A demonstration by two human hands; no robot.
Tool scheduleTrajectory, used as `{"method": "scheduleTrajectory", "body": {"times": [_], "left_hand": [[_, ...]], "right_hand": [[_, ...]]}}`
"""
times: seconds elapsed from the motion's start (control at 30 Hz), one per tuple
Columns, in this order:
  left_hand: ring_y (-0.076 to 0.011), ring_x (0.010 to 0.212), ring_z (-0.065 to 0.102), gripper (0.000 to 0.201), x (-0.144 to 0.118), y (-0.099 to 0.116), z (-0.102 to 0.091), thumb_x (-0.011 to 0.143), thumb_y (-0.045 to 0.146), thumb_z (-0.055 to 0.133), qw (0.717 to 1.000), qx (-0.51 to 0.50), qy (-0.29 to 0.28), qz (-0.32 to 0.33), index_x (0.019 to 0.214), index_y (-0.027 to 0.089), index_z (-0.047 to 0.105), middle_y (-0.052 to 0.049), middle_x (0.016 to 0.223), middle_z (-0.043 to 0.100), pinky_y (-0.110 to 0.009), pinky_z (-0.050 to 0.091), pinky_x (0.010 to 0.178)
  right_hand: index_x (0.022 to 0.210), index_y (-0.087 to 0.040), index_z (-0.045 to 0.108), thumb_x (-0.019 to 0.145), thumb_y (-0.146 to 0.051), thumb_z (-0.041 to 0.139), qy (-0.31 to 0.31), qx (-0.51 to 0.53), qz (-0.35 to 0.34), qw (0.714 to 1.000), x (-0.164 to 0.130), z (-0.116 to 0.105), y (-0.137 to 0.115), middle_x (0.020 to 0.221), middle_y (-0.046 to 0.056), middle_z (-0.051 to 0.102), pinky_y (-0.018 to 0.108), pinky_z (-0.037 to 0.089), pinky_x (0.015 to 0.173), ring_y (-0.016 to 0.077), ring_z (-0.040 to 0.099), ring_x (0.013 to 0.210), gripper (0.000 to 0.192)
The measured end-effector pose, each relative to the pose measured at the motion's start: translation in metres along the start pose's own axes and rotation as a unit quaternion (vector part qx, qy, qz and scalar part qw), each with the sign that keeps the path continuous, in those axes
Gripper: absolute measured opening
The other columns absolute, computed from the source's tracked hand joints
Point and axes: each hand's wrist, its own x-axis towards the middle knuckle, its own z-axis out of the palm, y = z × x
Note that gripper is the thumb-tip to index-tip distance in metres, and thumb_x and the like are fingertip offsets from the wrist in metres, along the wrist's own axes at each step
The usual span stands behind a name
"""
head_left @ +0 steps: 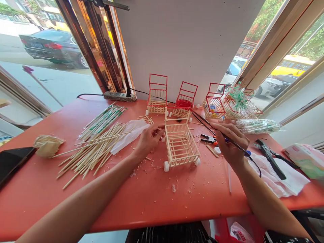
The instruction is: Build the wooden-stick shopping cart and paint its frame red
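A small shopping cart made of pale sticks (pixel 181 145) stands on the red table in front of me, on white round wheels. The top bar of its handle is red; the rest is bare wood. My left hand (pixel 150 137) pinches the cart at its rear left side, near a back wheel. In my right hand (pixel 231 141) is a thin dark paintbrush (pixel 204 119), its tip by the right end of the red bar. Directly behind that bar sits a red tub (pixel 184 103), at a similar red cart (pixel 187 89).
Loose sticks (pixel 93 152) and wrapped sticks (pixel 103 121) lie left, near a power strip (pixel 118 96). More red-handled carts (pixel 157 91) line the wall. Right are small pliers (pixel 209 138), large black pliers (pixel 272 158), a black cord and a tissue pack (pixel 305 160).
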Motion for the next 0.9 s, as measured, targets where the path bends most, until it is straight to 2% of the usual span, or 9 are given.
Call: {"method": "scheduleTrajectory", "body": {"times": [0.23, 0.5, 0.63, 0.77, 0.9], "left_hand": [[-0.0153, 0.06, 0.065, 0.033, -0.0014, 0.0016, -0.0012, 0.083, 0.044, 0.067, 1.0, 0.006, -0.002, -0.001, 0.1, 0.017, 0.077, -0.002, 0.074, 0.072, -0.028, 0.054, 0.063], [-0.0145, 0.06, 0.065, 0.032, -0.0011, -0.0013, -0.0015, 0.084, 0.043, 0.068, 1.0, 0.004, -0.006, 0.002, 0.1, 0.017, 0.077, -0.002, 0.076, 0.073, -0.028, 0.054, 0.063], [-0.0148, 0.061, 0.066, 0.033, -0.0014, -0.0001, -0.0013, 0.082, 0.043, 0.068, 1.0, -0.001, -0.004, -0.002, 0.1, 0.016, 0.077, -0.003, 0.077, 0.072, -0.028, 0.055, 0.063], [-0.0147, 0.06, 0.065, 0.034, -0.0014, 0.0, -0.0009, 0.082, 0.043, 0.068, 1.0, -0.005, -0.004, -0.006, 0.099, 0.015, 0.077, -0.003, 0.077, 0.071, -0.028, 0.055, 0.063], [-0.0148, 0.062, 0.066, 0.033, -0.0011, -0.0011, -0.0006, 0.081, 0.043, 0.069, 1.0, -0.011, -0.004, 0.0, 0.098, 0.016, 0.078, -0.005, 0.083, 0.074, -0.028, 0.055, 0.062]], "right_hand": [[0.117, -0.032, 0.08, 0.092, -0.011, 0.065, -0.014, -0.01, -0.022, 1.0, 0.0008, 0.0001, 0.0003, 0.099, 0.004, 0.084, 0.037, 0.062, 0.076, 0.0209, 0.078, 0.083, 0.036], [0.11, -0.031, 0.082, 0.093, -0.01, 0.063, -0.012, -0.006, -0.004, 1.0, 0.0024, -0.0005, -0.0047, 0.092, 0.002, 0.083, 0.035, 0.061, 0.073, 0.0196, 0.077, 0.078, 0.032], [0.116, -0.03, 0.081, 0.095, -0.01, 0.063, -0.011, -0.014, -0.006, 1.0, 0.0041, -0.0005, -0.0053, 0.098, 0.004, 0.083, 0.034, 0.061, 0.074, 0.0194, 0.078, 0.083, 0.034], [0.122, -0.033, 0.079, 0.096, -0.011, 0.064, -0.009, -0.019, 0.0, 1.0, 0.0055, 0.0005, -0.0056, 0.106, 0.004, 0.083, 0.037, 0.063, 0.084, 0.0213, 0.079, 0.093, 0.037], [0.124, -0.032, 0.078, 0.094, -0.007, 0.065, -0.01, -0.015, -0.022, 1.0, 0.0058, 0.0019, -0.0049, 0.107, 0.005, 0.082, 0.036, 0.062, 0.086, 0.0208, 0.078, 0.095, 0.04]]}}
